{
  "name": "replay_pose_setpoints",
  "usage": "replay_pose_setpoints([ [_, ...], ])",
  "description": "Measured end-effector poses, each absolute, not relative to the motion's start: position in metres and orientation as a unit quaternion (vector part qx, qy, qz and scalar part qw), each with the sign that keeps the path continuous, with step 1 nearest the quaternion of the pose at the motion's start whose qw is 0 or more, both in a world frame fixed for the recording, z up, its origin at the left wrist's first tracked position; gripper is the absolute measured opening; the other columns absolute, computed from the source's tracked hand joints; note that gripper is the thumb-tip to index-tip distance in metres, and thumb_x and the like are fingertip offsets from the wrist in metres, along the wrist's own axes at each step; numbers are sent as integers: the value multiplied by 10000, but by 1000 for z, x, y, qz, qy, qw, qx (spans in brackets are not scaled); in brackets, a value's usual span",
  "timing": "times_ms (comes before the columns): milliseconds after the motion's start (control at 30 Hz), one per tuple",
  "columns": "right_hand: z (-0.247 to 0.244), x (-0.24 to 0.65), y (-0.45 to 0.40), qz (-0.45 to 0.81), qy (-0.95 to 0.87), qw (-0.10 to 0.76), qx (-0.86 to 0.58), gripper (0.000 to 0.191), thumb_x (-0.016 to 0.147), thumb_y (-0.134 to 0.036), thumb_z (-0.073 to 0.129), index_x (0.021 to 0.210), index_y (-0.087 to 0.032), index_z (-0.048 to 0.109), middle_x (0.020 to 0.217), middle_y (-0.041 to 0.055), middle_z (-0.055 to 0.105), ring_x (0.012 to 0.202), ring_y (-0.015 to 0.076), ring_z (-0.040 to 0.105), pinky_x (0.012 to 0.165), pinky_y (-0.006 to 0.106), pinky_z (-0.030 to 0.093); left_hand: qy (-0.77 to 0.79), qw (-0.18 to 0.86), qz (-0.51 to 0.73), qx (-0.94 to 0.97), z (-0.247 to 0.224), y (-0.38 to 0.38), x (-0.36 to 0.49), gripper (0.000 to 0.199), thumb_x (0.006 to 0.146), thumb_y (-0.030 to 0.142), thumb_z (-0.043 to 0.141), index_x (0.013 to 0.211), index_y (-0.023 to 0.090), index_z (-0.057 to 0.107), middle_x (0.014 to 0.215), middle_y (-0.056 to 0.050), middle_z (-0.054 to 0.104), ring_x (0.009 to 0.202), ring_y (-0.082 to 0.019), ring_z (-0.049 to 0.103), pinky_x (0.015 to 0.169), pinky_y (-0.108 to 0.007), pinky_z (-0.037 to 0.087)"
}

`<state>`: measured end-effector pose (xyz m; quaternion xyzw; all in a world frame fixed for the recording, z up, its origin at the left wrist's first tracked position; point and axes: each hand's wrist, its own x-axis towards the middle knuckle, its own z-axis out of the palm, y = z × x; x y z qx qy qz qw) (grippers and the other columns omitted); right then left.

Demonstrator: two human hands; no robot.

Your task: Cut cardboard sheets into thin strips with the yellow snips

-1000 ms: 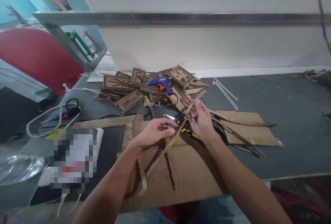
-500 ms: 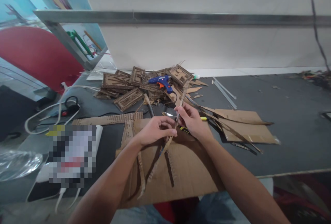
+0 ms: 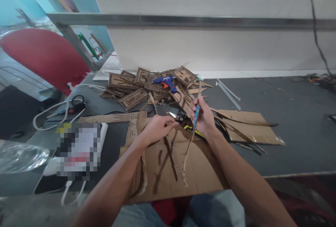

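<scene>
My right hand [image 3: 203, 116] is closed around a narrow corrugated cardboard strip [image 3: 187, 153] with a blue printed patch. The strip stands nearly upright, its top above my fingers and its lower end over a large cardboard sheet [image 3: 204, 174]. My left hand [image 3: 157, 129] hovers over the sheet's left part, fingers curled and thumb close to them; whatever it may pinch is hidden. Between the hands lie scissors [image 3: 193, 128] with black and yellow-green handles, blades pointing left. Another thin strip [image 3: 172, 158] rests on the sheet below my left hand.
Behind are a pile of framed cardboard pieces [image 3: 132, 99] and a blue glue gun [image 3: 168, 83]. A flat cardboard piece [image 3: 244, 123] with long strips lies right, near pale sticks [image 3: 228, 96]. A white device [image 3: 102, 136] with cables and a clear plastic bottle [image 3: 23, 157] are left.
My left hand has let go of the blue-marked strip and drawn slightly left. My right hand has moved right with the strip, turning it more upright and uncovering the scissors.
</scene>
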<state>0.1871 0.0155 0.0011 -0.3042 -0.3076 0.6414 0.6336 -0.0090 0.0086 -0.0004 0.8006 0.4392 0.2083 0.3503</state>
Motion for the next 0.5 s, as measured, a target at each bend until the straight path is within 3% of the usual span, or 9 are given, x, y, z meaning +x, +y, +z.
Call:
replay_pose_setpoints([
  [200,-3,181,6,669,-388,560,-297,411,805,-598,701,826,-207,577,626,-64,512,412,42,401,358,153,266,484,160,168,844,3,12,-15,349,951,434,517,843,210,761,662,-48,709,578,-163,608,590,-250,340],
  [400,-8,182,4,644,-439,529,-336,401,760,-570,756,898,-201,682,613,-66,506,431,35,434,390,144,323,450,216,277,821,4,6,-12,386,1000,426,424,992,188,727,695,-37,715,607,-146,619,639,-235,391],
  [500,-12,184,5,628,-473,518,-338,363,794,-509,750,989,-206,711,640,-56,528,463,39,450,414,147,355,431,230,283,825,3,0,-6,341,976,421,474,1010,194,726,734,-37,720,600,-141,603,623,-239,390],
])
